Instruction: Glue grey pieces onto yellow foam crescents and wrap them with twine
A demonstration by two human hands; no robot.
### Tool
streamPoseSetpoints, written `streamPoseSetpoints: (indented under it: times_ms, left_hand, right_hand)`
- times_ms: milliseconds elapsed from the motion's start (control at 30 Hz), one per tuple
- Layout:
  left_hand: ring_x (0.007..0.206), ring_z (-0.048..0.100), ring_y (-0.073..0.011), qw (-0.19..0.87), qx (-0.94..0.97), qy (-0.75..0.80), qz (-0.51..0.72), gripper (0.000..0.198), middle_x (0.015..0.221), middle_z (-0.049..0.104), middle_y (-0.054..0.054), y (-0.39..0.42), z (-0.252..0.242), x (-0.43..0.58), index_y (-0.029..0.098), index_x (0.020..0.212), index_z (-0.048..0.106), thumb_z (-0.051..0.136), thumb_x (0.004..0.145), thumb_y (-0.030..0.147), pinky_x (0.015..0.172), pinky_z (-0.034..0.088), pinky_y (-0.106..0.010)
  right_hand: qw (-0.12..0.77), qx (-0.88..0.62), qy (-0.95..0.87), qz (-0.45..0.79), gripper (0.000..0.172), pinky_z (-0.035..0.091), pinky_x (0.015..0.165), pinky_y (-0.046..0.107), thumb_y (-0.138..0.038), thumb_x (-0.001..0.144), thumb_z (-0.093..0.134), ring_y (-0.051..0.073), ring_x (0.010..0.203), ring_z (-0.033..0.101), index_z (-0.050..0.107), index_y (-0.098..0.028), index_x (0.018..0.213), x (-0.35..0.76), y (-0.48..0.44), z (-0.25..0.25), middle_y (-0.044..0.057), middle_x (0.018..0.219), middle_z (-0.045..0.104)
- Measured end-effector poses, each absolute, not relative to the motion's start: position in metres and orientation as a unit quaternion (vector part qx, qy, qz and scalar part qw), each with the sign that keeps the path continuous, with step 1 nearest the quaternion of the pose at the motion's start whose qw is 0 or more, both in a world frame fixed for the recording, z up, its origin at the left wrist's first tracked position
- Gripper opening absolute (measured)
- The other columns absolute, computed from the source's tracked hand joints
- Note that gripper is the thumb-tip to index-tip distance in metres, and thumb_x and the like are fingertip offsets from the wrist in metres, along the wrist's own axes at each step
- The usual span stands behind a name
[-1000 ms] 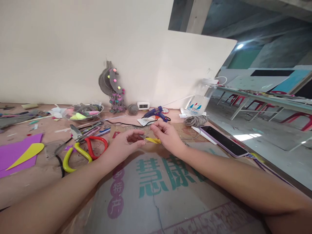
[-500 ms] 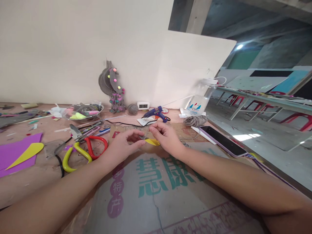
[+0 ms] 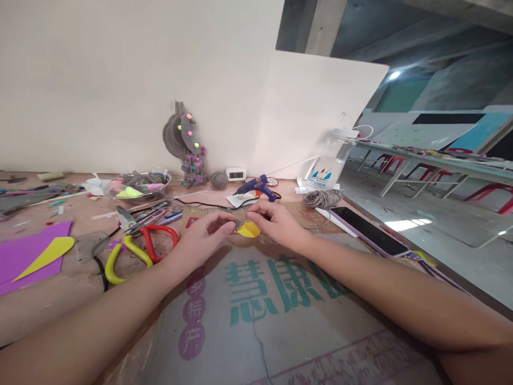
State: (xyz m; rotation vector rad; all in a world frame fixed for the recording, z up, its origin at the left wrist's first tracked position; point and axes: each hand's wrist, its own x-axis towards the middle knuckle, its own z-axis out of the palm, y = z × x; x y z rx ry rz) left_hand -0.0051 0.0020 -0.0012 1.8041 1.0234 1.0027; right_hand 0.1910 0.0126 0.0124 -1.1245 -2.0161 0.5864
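Observation:
A small yellow piece [image 3: 249, 230], which looks like a cut sheet such as craft foam, is held over the cardboard between my two hands. My right hand [image 3: 276, 222] pinches its right side with thumb and forefinger. My left hand [image 3: 210, 231] is closed at the fingertips on a small grey bit [image 3: 238, 224] at the yellow piece's left edge. Whether the grey bit is joined to the yellow one I cannot tell. Beneath both hands lies the printed cardboard [image 3: 224, 347]. Left of my left hand rest scissors [image 3: 160, 229] with one red and one yellow handle.
Behind my hands lies a blue glue gun [image 3: 256, 185]. Grey yarn [image 3: 321, 199], a phone [image 3: 368, 231] and a clear bottle [image 3: 331, 160] are at the right. Purple sheets [image 3: 36, 256] carry a yellow teardrop [image 3: 50, 258]. A bowl [image 3: 140, 195] of scraps and a grey hanging ornament [image 3: 186, 141] stand behind.
The yellow piece has tipped, so more of its flat face shows. Both hands keep their pinch and have barely shifted.

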Motion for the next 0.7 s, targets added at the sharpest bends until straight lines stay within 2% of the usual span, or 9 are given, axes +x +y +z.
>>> streamPoseSetpoints:
  times_ms: [167,467,700]
  left_hand:
    - [0.076,0.058,-0.0154,0.38,0.701,0.447,0.406,0.022,0.078,0.063,0.0,0.006,-0.005,-0.007,0.019,0.089,0.059,0.051,0.08,0.038,0.068,0.043,-0.025]
    - [0.072,0.053,-0.0137,0.345,0.718,0.432,0.422,0.018,0.082,0.058,0.0,0.007,-0.007,-0.008,0.02,0.093,0.056,0.048,0.08,0.031,0.065,0.04,-0.024]
    - [0.073,0.054,-0.0136,0.328,0.726,0.432,0.422,0.019,0.085,0.059,0.0,0.006,-0.006,-0.008,0.02,0.093,0.056,0.046,0.081,0.03,0.064,0.041,-0.024]
  right_hand:
    - [0.373,-0.446,-0.782,0.225,0.017,0.033,0.051,0.02,-0.03,0.081,0.052,0.008,0.055,0.04,0.059,-0.014,0.078,0.191,0.014,0.005,-0.002,0.064,0.05]
    - [0.369,-0.459,-0.79,0.168,0.018,0.031,0.051,0.021,-0.032,0.082,0.052,0.009,0.053,0.04,0.061,-0.016,0.082,0.193,0.016,-0.002,-0.003,0.062,0.049]
    - [0.365,-0.474,-0.787,0.15,0.019,0.029,0.05,0.021,-0.033,0.082,0.052,0.009,0.05,0.038,0.06,-0.018,0.092,0.193,0.015,-0.003,-0.006,0.052,0.04]
